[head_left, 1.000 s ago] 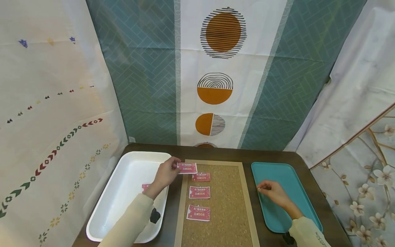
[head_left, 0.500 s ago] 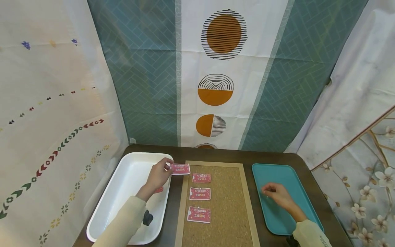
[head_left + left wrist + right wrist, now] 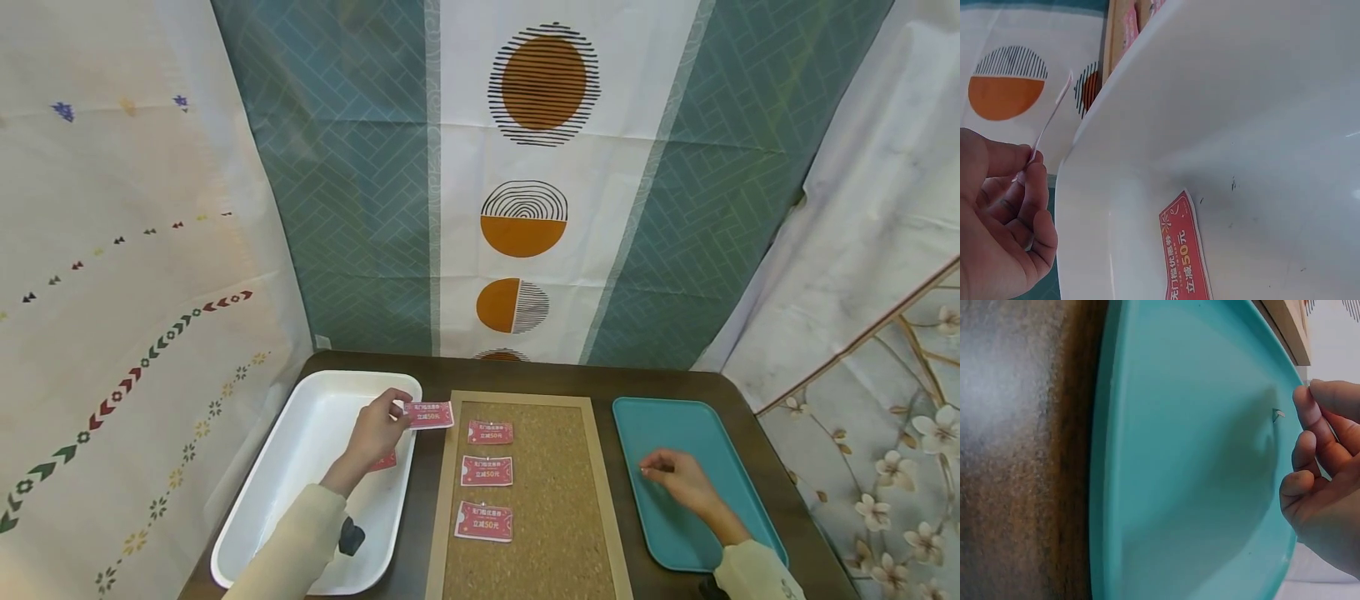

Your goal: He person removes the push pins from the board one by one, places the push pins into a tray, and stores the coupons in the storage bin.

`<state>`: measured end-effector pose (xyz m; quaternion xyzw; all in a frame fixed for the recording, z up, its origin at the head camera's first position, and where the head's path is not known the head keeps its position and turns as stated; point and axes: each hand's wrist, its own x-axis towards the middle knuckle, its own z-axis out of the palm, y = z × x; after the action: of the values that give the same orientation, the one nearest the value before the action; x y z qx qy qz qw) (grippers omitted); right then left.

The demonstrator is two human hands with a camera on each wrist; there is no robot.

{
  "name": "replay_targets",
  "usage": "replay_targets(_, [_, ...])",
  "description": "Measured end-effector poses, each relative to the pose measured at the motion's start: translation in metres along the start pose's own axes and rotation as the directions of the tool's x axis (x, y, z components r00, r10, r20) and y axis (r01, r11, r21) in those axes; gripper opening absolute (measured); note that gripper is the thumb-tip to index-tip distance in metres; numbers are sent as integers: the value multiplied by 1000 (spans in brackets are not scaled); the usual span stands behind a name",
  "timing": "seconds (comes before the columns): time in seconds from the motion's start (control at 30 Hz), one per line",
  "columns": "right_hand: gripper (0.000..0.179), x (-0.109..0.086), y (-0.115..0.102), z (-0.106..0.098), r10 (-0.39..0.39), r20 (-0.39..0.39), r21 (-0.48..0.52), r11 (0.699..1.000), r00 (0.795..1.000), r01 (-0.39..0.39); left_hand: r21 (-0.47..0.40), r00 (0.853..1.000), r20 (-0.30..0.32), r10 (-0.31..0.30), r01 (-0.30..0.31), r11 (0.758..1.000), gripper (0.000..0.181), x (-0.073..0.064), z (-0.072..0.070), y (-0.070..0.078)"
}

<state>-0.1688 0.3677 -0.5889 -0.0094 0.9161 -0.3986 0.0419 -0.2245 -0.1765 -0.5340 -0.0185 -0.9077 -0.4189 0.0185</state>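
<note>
My left hand pinches a pink-and-white paper coupon by its left end, near the right rim of the white basin. In the left wrist view this coupon appears almost edge-on between thumb and fingers. Another pink coupon lies in the white basin. Over the teal tray, my right hand has its thumb and index fingertips together; whether anything tiny sits between them is unclear. Close by those fingertips shows a small shiny bit, seemingly on the tray, its kind unclear.
A wood-framed cork board lies between basin and tray, with a column of three coupons on its left side. Everything stands on a dark brown table, with patterned cloth hanging behind.
My left hand has drawn the coupon leftwards, from over the board's top-left corner to the gap beside the basin. My right hand has shifted slightly right and down over the tray.
</note>
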Motion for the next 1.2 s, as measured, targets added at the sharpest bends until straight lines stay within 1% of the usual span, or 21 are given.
replay_targets(0.17, [6, -1, 5, -2, -8, -14, -9, 1000, 1000, 8, -23, 1000, 4, -17, 17, 1000, 33, -2, -6, -2])
replay_targets(0.3, [6, -2, 8, -5, -2, -14, -33, 999, 1000, 2, -7, 999, 1, -32, 32, 999, 33, -4, -12, -7])
replay_targets(0.37, [5, -3, 9, -6, 14, -22, -39, 999, 1000, -15, 7, 999, -3, -36, 36, 999, 33, -5, -15, -9])
replay_targets(0.47, [6, -4, 11, -7, 13, -29, -53, 998, 1000, -14, 15, 999, -5, -50, 50, 999, 33, -6, -19, -13])
replay_targets(0.57, [5, -4, 11, -7, 15, -37, -47, 999, 999, -16, 21, 998, -4, -62, 63, 998, 33, -8, -22, -15])
replay_targets(0.9, [5, -5, 15, -5, 14, -42, -45, 999, 999, -16, 49, 997, 1, -74, 74, 996, 33, -13, -29, -24])
replay_targets(1.03, [5, -6, 19, -6, 7, -48, -68, 998, 999, -10, 66, 997, 9, -83, 82, 994, 34, -14, -31, -30])
replay_targets(1.2, [4, -8, 19, -8, 19, -50, -94, 995, 999, -23, 79, 995, 19, -99, 97, 992, 34, -16, -32, -35])
